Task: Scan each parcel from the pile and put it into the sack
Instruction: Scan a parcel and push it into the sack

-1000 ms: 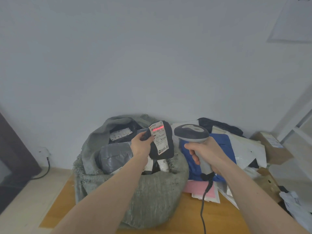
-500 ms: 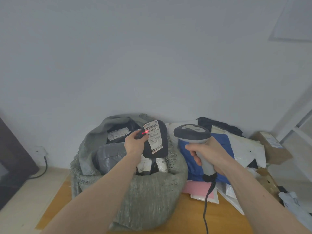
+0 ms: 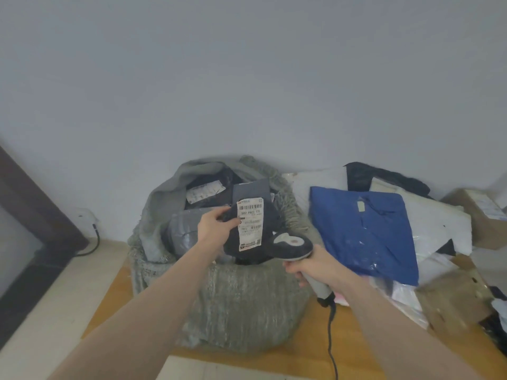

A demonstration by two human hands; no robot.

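Your left hand [image 3: 216, 229] pinches dark soft parcel with white label [image 3: 251, 234] over part-filled grey woven sack [image 3: 233, 303]; right-hand [image 3: 315, 266] fingers wrap grey corded scanner [image 3: 290, 246]. Pile of blue, white, black parcels [image 3: 365, 234] remains.

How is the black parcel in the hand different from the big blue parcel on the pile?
The black parcel is held up over the sack by the left hand; the blue parcel lies untouched on the pile. The black parcel looks smaller than the blue parcel. The black parcel shows a long white barcode label; the blue parcel shows only a small pale tag. Both look like soft plastic mailers.
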